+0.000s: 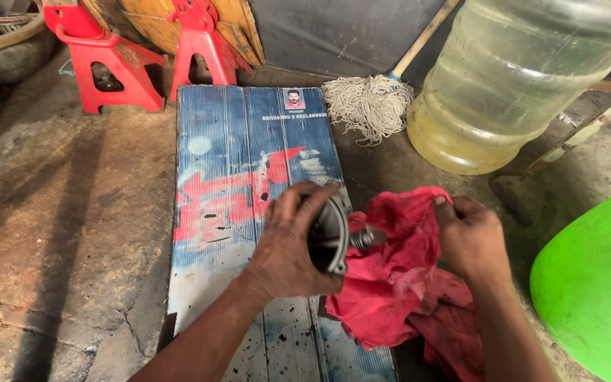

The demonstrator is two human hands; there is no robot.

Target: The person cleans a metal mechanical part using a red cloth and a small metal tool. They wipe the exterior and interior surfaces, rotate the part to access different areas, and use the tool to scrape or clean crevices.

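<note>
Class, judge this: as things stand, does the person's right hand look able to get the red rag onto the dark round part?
Probably yes. The right hand already pinches the red rag, which lies against the dark round part held in the left hand; nothing lies between.

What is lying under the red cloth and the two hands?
Under the red cloth and the left hand lies a blue printed sheet on the floor. The cloth hides the sheet's right edge and part of the dark metal part.

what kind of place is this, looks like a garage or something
Probably a small repair workshop or garage. Red jack stands sit on a stained concrete floor, an old tyre lies in the corner, and the left hand holds a greasy metal part against a red rag.
</note>
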